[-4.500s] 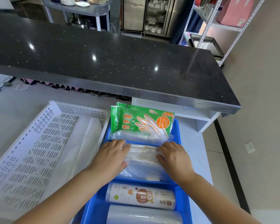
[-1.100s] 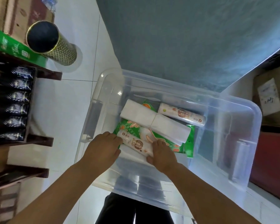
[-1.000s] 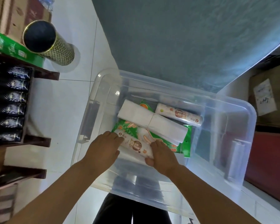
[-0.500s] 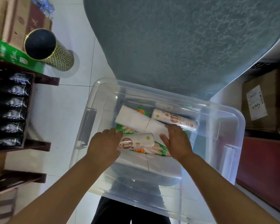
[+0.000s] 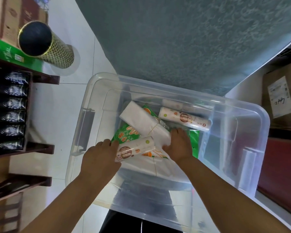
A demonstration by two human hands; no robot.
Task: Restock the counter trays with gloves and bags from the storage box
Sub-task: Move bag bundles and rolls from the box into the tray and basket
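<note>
Left hand fingers curled, gripping an item. Right hand palm-down, fingers flexed forward; grip undetermined.

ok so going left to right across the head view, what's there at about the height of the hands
dark bottle rack → left hand → bag roll it holds → right hand → green glove pack → clear storage box wall → red box

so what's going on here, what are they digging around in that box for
A person is bent over a clear storage box on the floor, picking out supplies. The left hand grips a roll of bags. The right hand rests on a banded white bag bundle, over green glove packs. Another roll lies further back.
</note>
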